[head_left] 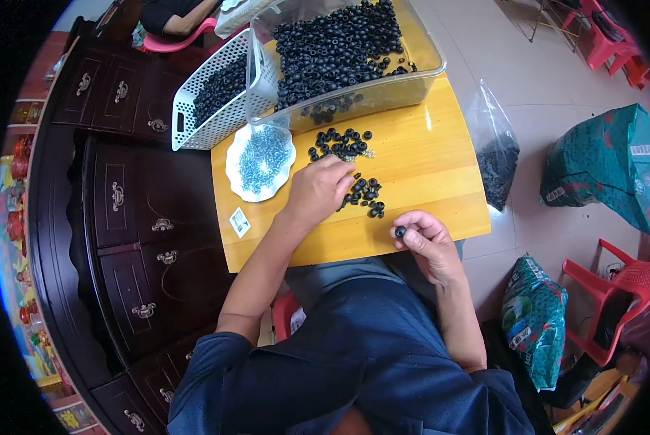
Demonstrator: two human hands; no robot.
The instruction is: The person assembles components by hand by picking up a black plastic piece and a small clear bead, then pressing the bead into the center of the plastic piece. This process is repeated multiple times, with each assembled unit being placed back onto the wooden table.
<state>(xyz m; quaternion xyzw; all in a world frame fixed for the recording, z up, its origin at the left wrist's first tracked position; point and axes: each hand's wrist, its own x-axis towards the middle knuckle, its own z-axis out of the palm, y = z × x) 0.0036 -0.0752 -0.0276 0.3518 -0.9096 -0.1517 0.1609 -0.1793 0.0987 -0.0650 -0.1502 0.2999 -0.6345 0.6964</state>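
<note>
My right hand (431, 245) is near the table's front edge. Its thumb and fingers pinch a small round black part (400, 232) that looks like a bead with a hole. My left hand (320, 190) reaches over the middle of the table with its fingertips drawn together; whatever is between them is hidden. Just beyond those fingertips lies a loose group of black round parts (348, 139), with some small gold-coloured metal bits (369, 154) beside them. Closer to me sits a second group of the same black parts (368, 190), right of my left hand.
A clear plastic bin (346, 110) of black parts stands at the table's back, beside a white perforated basket (227, 116). A white scalloped plate (232, 168) holds small bluish clear pieces. Dark drawers (140, 196) flank the left; bags (593, 163) and a red chair (618, 290) are right.
</note>
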